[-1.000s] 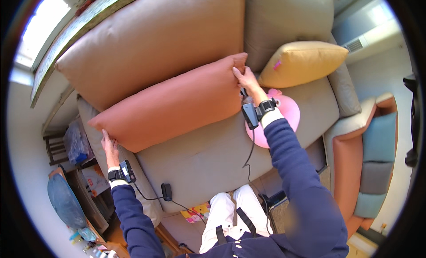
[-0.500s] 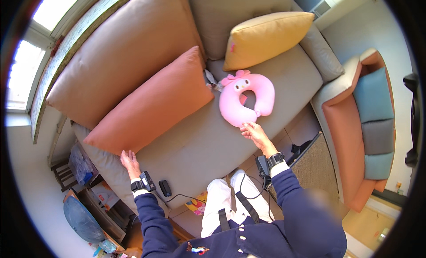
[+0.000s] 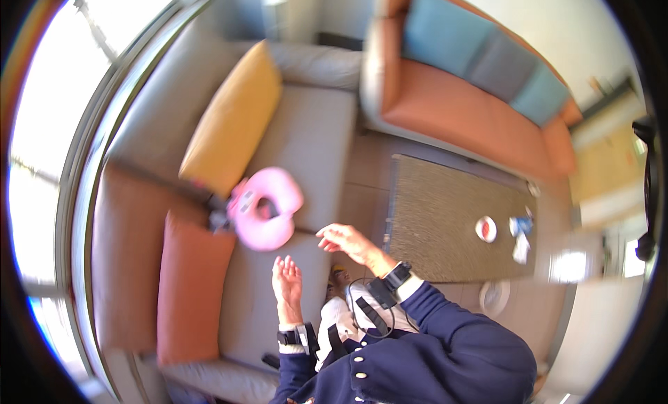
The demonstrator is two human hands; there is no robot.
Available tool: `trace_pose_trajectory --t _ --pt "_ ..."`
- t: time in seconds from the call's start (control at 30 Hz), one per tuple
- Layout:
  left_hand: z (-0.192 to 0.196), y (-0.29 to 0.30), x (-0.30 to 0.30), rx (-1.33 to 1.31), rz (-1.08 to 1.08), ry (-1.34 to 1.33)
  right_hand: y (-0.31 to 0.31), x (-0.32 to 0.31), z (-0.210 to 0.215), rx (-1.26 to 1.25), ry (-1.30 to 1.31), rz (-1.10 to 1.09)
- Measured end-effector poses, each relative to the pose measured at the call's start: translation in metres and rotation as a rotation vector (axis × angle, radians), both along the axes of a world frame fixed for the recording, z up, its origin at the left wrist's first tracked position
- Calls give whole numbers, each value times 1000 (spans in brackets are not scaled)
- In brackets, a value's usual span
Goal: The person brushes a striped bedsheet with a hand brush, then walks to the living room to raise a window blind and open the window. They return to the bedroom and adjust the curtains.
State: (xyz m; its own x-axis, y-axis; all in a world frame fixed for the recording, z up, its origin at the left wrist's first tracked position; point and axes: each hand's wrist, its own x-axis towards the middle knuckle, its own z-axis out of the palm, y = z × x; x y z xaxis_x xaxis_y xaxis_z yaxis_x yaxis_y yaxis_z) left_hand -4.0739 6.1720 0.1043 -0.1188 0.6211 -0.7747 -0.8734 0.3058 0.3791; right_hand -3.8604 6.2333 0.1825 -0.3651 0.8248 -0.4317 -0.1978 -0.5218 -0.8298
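Note:
A pink U-shaped neck pillow [image 3: 259, 236] with a character's face and bow lies on the grey sofa seat [image 3: 306, 147], blurred by motion. My left hand [image 3: 287, 284] is raised over the seat, just nearer than the pillow, its fingers stretched upward and holding nothing. To its right, my right hand [image 3: 346, 241] hovers by the seat's front edge with fingers extended, also without anything in it. Neither hand touches the pillow. An orange cushion [image 3: 191, 289] leans on the backrest at left, and a yellow cushion [image 3: 233, 119] stands beyond the pillow.
Across the floor stands an orange sofa [image 3: 459, 119] with blue and grey cushions. A woven brown rug [image 3: 438, 209] lies before it, where a small white bowl with red contents [image 3: 486, 229] shows. A small black object [image 3: 271, 361] rests on the seat beside my left forearm.
My view has swung to the right, bringing the rug and more of the orange sofa in. My left hand has left the orange cushion's corner; my right hand is now apart from the neck pillow.

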Motion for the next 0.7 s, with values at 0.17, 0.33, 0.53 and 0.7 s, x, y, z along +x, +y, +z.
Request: trace_pose_trajectory --t 0.17,0.33,0.53,0.7 --pt "48 36 103 67 -591 -175 -50 75 54 180 -215 -380" --pt "95 21 166 293 -949 -261 -154 116 95 106 -257 -808" --pt "133 -43 247 309 -1408 -362 -285 154 107 174 -120 -1363" --pt "142 -104 297 220 -1627 -331 -396 165 111 186 -71 -1720"
